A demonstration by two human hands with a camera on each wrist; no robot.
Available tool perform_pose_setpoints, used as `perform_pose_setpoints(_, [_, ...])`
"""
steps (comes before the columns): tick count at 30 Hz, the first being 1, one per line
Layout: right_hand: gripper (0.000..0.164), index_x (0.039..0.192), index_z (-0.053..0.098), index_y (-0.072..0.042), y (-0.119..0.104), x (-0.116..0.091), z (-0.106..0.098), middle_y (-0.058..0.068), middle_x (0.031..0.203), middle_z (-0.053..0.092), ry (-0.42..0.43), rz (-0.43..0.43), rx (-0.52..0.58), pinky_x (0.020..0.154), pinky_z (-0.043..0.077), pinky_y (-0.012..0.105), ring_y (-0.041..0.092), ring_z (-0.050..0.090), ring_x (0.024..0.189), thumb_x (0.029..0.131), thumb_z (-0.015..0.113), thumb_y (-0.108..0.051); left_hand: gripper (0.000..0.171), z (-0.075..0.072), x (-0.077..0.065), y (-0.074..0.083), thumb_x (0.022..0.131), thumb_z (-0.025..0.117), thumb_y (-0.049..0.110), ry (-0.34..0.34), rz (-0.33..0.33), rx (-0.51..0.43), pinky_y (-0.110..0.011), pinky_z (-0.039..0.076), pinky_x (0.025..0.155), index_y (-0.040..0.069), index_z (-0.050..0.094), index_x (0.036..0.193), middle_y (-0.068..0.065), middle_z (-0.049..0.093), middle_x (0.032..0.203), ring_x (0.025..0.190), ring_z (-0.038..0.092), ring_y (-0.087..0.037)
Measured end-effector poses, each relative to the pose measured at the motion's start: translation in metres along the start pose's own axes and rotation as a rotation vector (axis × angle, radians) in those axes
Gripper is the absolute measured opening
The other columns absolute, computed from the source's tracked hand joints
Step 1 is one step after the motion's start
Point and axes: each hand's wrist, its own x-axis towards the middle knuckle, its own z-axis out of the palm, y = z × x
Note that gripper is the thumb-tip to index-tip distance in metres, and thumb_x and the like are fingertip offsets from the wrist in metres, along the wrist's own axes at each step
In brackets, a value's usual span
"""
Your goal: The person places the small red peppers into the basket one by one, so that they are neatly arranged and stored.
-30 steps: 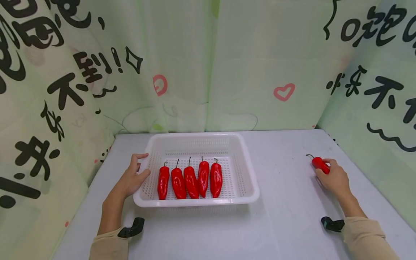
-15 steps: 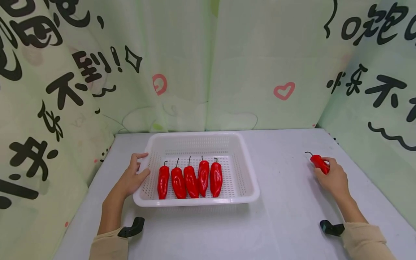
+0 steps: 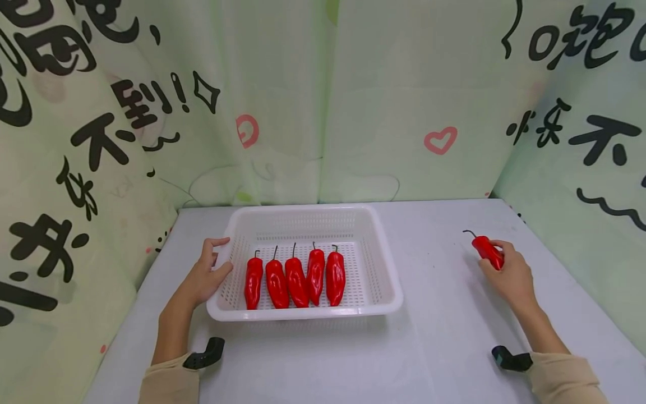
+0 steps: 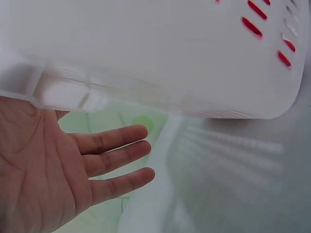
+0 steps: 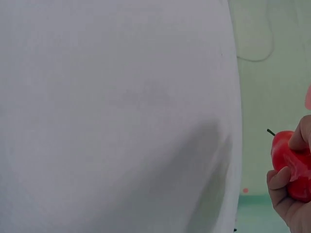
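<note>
A white perforated plastic basket (image 3: 308,315) stands left of centre on the table, with several glossy red peppers (image 3: 296,283) lined up inside, stems pointing away. At its left rim my left hand (image 3: 199,283) holds on with thumb and index finger over the edge. The left wrist view has the other fingers (image 4: 114,158) straight and spread beside the basket wall (image 4: 121,53); the thumb is hidden there. Off to the right, my right hand (image 3: 510,280) grips another red pepper (image 3: 480,244) above the table, stem outward. Fingers wrap this pepper (image 5: 281,150) in the right wrist view.
A white-covered table (image 3: 424,359) bears everything. Pale green curtains (image 3: 378,112) with black writing and pink hearts close off the back and both sides. A black device (image 3: 206,353) sits at the left cuff and another black device (image 3: 511,359) at the right cuff.
My right hand, with the pepper in it, has shifted slightly left and away from me. The left hand and the basket stay in place.
</note>
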Motion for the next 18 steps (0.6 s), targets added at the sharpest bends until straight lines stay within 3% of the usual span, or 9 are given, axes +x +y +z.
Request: perform_pose_setpoints(18, [0.063, 0.149, 0.038, 0.005, -0.044, -0.011, 0.004, 0.037, 0.135, 0.047, 0.034, -0.101, 0.058, 0.084, 0.054, 0.071, 0.055, 0.047, 0.117, 0.093, 0.065, -0.008, 0.067, 0.0, 0.0, 0.0, 0.099, 0.055, 0.022, 0.003, -0.016, -0.001, -0.05, 0.061, 0.085, 0.023, 0.018, 0.155, -0.026, 0.049, 0.144, 0.11, 0.065, -0.039])
